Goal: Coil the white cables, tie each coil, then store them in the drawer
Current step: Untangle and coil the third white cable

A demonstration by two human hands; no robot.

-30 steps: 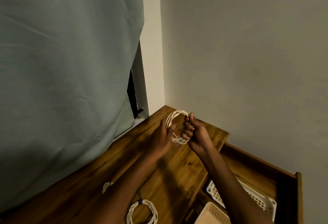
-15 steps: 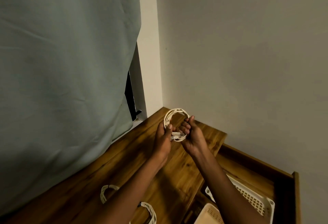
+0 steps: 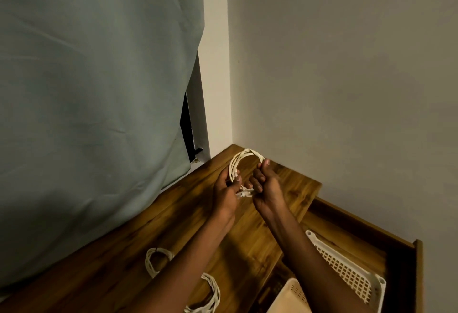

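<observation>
A white cable coil (image 3: 241,159) is held upright above the far end of the wooden desk top (image 3: 173,218). My left hand (image 3: 226,190) pinches its left side, and my right hand (image 3: 266,186) grips its right side with the thumb up against the loop. The cable's plug ends hang between the two hands. Two more white coils lie on the desk near me: one (image 3: 158,260) left of my left forearm, the other (image 3: 210,295) partly hidden under it. The open wooden drawer (image 3: 401,263) is at the lower right.
Two perforated plastic baskets, one white (image 3: 347,270) and one cream (image 3: 290,300), sit in the drawer. A grey-green curtain (image 3: 99,114) hangs along the desk's left side. A plain wall (image 3: 334,77) closes off the back and right.
The coil has turned to face me as a rounder loop. Both hands shifted slightly left and lower on it, and the view has tilted so both desk coils show.
</observation>
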